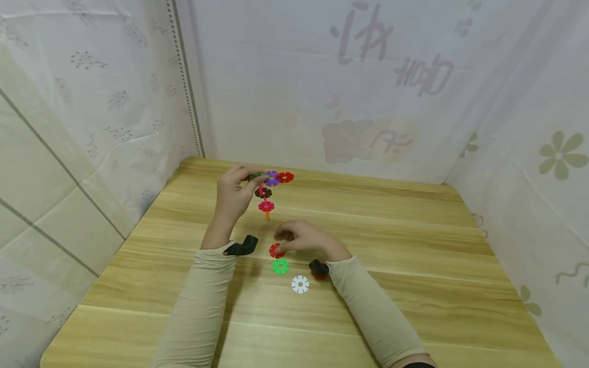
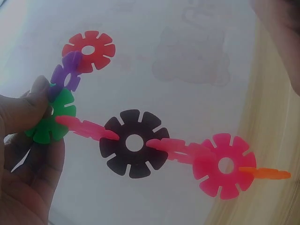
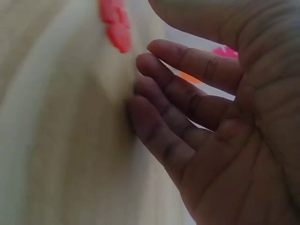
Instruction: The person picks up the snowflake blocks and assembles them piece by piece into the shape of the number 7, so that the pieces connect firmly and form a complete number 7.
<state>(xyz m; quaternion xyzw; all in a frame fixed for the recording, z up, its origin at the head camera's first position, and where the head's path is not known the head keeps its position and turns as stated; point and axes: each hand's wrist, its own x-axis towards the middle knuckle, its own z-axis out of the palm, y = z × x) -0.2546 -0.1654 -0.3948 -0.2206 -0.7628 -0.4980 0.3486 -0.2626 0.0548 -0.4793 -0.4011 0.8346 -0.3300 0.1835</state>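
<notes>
My left hand [image 1: 233, 191] is raised over the far part of the table, pinching a green notched plastic disc [image 2: 62, 127] between thumb and fingers. That disc belongs to a linked chain. A purple disc [image 2: 73, 59] and a red disc [image 2: 101, 43] branch off one side. On the other side run pink pieces, a black disc [image 2: 120, 160], a pink disc [image 2: 219, 186] and an orange disc [image 2: 272, 174] at the end. Lower and nearer, my right hand [image 1: 308, 239] hovers with loosely bent fingers. Its thumb overlaps a loose red disc [image 1: 274, 252] in the head view.
A loose green disc [image 1: 276, 268] and a white disc [image 1: 294, 286] lie on the wooden table [image 1: 395, 225], nearer than the right hand. Another red disc [image 1: 319, 277] is partly covered by the right wrist's black mount [image 1: 318, 267]. Patterned cloth walls [image 1: 285, 66] stand around the table.
</notes>
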